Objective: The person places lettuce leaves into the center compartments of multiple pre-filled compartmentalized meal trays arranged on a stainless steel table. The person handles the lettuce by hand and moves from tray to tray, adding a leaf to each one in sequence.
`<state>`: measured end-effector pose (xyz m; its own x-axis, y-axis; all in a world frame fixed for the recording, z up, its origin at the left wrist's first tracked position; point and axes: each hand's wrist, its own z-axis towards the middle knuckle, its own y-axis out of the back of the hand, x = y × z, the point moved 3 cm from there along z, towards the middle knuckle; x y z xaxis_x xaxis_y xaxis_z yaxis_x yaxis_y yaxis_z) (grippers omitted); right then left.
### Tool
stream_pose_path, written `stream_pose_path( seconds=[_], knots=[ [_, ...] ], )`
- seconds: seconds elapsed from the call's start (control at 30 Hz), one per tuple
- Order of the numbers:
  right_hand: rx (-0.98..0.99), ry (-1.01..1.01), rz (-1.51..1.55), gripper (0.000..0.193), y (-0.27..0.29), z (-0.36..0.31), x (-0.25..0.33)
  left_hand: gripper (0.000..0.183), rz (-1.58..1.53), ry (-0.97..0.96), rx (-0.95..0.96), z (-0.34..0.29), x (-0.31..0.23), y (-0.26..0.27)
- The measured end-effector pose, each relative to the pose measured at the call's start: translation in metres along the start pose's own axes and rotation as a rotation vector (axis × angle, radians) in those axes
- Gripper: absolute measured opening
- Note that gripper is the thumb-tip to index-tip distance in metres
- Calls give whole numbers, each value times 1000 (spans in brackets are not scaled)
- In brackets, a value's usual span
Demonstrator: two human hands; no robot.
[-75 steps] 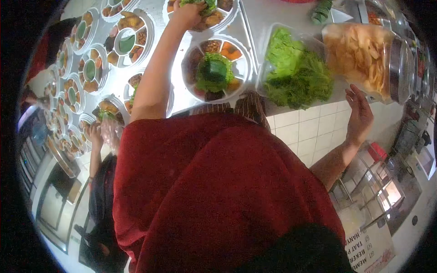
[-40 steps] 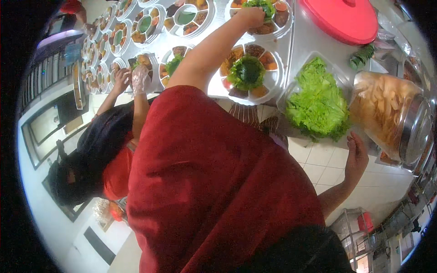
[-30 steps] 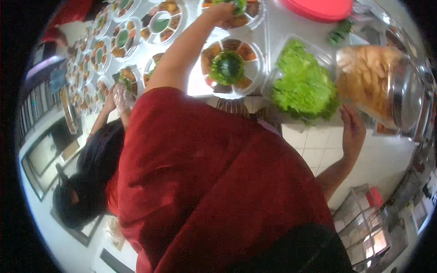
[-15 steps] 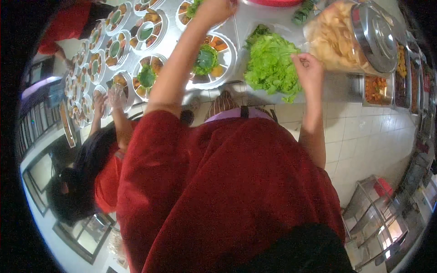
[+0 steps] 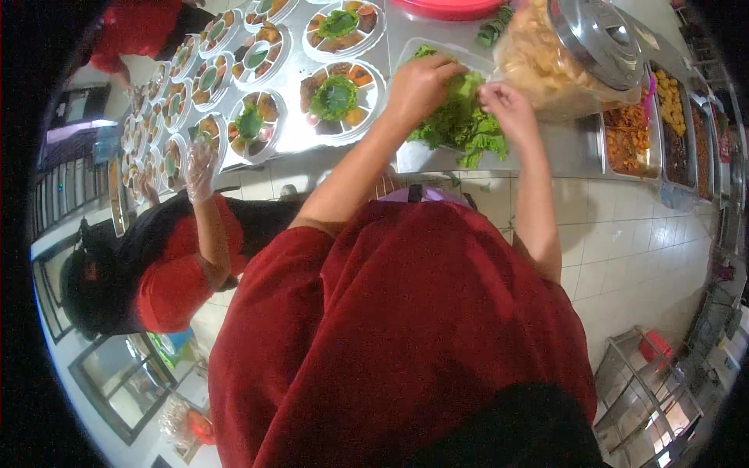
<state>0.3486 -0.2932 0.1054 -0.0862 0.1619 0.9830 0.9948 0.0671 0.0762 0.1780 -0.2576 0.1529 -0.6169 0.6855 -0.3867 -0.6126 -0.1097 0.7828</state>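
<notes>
At the near edge of the steel table, lettuce lies in a clear tray, beside a lidded jar. Right hand: thumb and fingertips pinching a lettuce leaf. Left hand: curled over the lettuce, fingertips obscured, grip undetermined.

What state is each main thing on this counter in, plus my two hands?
Lettuce: heaped loose
Clear tub: uncovered, holding the lettuce
Your left hand: over the lettuce, fingertips hidden
Your right hand: fingers curled, at the lettuce's edge
Cracker jar: filled, lid on
Plate nearest the tub: uncovered, partly filled
Nearest metal tray: uncovered, holding food
</notes>
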Motion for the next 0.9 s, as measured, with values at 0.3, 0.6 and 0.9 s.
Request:
stream_pose_path(
  seconds=[0.3,0.6,0.9],
  knots=[
    [-68,89,-362,29,9,7,-16,47,119,155,444,-43,3,-41],
    [-157,267,-131,43,-17,20,4,23,-228,353,185,-19,27,-21],
    [-183,243,34,40,-31,8,52,47,-914,686,205,10,35,-4]
  ],
)
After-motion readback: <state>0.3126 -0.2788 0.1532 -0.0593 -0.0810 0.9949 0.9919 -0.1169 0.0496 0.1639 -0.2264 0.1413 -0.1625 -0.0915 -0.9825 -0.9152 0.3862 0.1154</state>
